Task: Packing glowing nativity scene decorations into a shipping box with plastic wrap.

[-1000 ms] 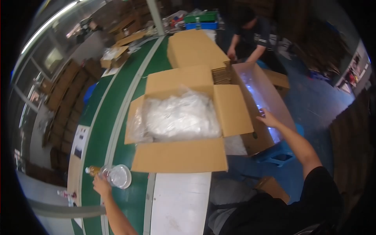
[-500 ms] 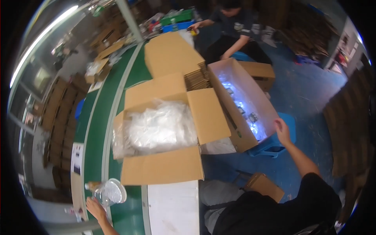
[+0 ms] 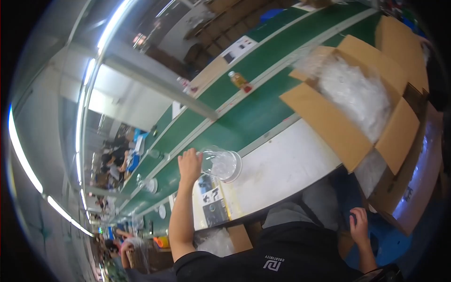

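My left hand (image 3: pixel 189 165) is closed on the side of a clear, jar-like vessel with a white round rim (image 3: pixel 224 165). The vessel lies tilted above the near end of the white tabletop, beside a printed sheet (image 3: pixel 212 202). My right hand (image 3: pixel 360 227) hangs low at the right, its fingers partly bent and apart, with nothing plainly in them. Nearest to it is a blue stool (image 3: pixel 392 242) under a long carton (image 3: pixel 430 174) with glowing contents. On the table, an open cardboard box (image 3: pixel 324 124) is filled with clear plastic bags (image 3: pixel 352 94).
A green conveyor belt (image 3: pixel 263 120) runs alongside the white table (image 3: pixel 282 160). A drink bottle (image 3: pixel 240 81) stands by the belt's rail, and a metal post (image 3: pixel 159 87) crosses above. Further down the line are similar clear vessels (image 3: pixel 149 185) and other people. Below the table sits another carton (image 3: pixel 240 238).
My view has swung left along the line. The clear vessel, beside my left hand before, is now gripped and over the white table. My right hand has left the long carton's edge.
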Action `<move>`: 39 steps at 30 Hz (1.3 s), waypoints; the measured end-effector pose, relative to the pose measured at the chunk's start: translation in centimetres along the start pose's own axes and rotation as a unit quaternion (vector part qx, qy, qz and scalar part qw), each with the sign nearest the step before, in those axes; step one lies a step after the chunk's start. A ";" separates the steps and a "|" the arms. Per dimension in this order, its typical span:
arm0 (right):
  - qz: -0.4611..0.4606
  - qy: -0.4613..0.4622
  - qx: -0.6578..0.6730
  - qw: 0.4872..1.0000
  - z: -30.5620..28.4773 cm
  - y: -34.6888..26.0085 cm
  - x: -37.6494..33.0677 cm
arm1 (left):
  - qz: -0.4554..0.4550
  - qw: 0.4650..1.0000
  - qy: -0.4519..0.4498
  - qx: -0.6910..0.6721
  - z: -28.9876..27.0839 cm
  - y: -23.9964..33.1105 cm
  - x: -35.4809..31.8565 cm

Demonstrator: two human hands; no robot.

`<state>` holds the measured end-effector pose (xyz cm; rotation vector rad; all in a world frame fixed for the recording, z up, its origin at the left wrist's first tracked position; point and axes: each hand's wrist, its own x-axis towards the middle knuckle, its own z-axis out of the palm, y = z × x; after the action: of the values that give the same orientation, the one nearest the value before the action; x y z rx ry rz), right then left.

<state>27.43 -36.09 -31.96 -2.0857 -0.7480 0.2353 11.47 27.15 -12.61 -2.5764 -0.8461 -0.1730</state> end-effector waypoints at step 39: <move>-0.476 -0.196 0.223 0.828 6.1 -33.4 19.9 | -0.449 0.881 0.147 -0.022 11.9 -8.2 -19.8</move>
<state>26.64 -5.88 -6.80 -1.0349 -1.7009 0.2388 -9.48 27.60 -25.32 -1.9076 -1.8396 -0.8259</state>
